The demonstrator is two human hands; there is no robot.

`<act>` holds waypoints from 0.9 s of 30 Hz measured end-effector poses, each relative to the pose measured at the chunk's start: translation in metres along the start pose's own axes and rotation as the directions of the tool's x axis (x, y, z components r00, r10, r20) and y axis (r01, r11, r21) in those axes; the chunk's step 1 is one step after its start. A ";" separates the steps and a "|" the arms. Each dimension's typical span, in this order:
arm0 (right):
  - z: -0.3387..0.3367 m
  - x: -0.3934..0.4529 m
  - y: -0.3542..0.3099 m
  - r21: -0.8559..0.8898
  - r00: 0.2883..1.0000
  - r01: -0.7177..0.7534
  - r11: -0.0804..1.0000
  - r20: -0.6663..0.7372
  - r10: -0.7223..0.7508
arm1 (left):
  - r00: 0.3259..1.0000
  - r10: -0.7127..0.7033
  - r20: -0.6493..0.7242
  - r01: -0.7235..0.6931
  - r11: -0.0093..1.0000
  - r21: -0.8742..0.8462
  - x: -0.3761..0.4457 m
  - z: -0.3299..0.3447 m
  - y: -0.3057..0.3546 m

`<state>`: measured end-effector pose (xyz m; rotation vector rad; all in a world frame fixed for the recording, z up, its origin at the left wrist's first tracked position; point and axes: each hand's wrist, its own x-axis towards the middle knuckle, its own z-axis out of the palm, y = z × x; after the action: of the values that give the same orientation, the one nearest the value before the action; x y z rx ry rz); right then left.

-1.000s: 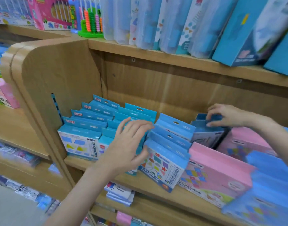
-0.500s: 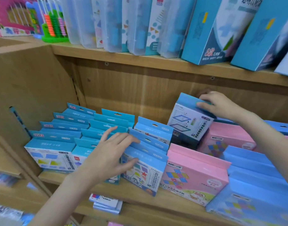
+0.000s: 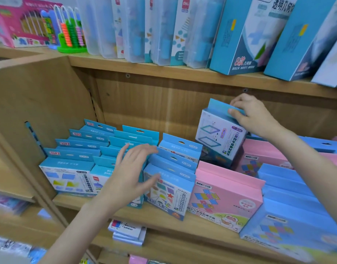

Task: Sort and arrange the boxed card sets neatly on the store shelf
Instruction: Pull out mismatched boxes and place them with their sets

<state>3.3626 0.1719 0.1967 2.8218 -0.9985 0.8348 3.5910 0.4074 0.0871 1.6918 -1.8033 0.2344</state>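
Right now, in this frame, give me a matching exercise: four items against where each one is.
Items:
1. abacus
2. white-fronted blue box
3. pink box
4. left hand

Places:
A. held up in the right hand
B. top shelf, left end
C. against the middle rows of blue boxes
D. front of the middle shelf

Pairs: 1-B, 2-A, 3-D, 4-C

We see light-blue card boxes (image 3: 68, 174) printed with coloured shapes. Beside them stands a pink box (image 3: 226, 199) bearing multicoloured squares, on the tan wood-grain shelf (image 3: 183, 223).

Left hand (image 3: 132, 175) spread, fingers seemingly loose, right hand (image 3: 254, 115) raised — fingers pinched
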 end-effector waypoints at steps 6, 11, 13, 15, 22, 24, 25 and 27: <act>-0.015 -0.008 -0.037 0.097 0.957 0.159 0.983 -0.259 -0.129 | 0.951 -0.215 -0.224 0.209 0.977 -0.049 -0.010 -0.027 -0.013; -0.022 -0.011 -0.073 0.150 0.867 0.178 0.972 -0.491 -0.083 | 0.874 -0.360 -0.327 0.381 0.925 -0.001 -0.032 -0.048 -0.029; -0.024 -0.010 -0.083 0.177 0.854 0.178 0.968 -0.516 -0.063 | 0.856 -0.416 -0.307 0.434 0.901 -0.009 -0.038 -0.050 -0.028; -0.025 -0.011 -0.087 0.185 0.854 0.168 0.968 -0.518 -0.050 | 0.869 -0.421 -0.260 0.429 0.903 -0.028 -0.042 -0.046 -0.025; -0.055 -0.050 -0.051 0.147 0.833 0.012 0.989 -0.549 0.072 | 0.921 -0.283 -0.268 0.274 0.959 -0.073 -0.025 -0.022 0.010; -0.072 -0.068 -0.032 0.131 0.816 -0.067 0.989 -0.563 0.130 | 0.941 -0.206 -0.269 0.185 0.977 -0.102 -0.014 -0.014 0.027; -0.080 -0.077 -0.024 0.121 0.807 -0.098 0.988 -0.571 0.150 | 0.952 -0.166 -0.258 0.138 0.983 -0.122 -0.008 -0.009 0.035; -0.098 -0.097 -0.007 0.105 0.794 -0.152 0.983 -0.579 0.185 | 0.970 -0.073 -0.233 0.037 0.988 -0.153 0.006 0.004 0.051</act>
<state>3.2567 0.2530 0.2330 2.2561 -1.1233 1.6402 3.5414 0.4086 0.1024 1.5381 -1.5565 0.2614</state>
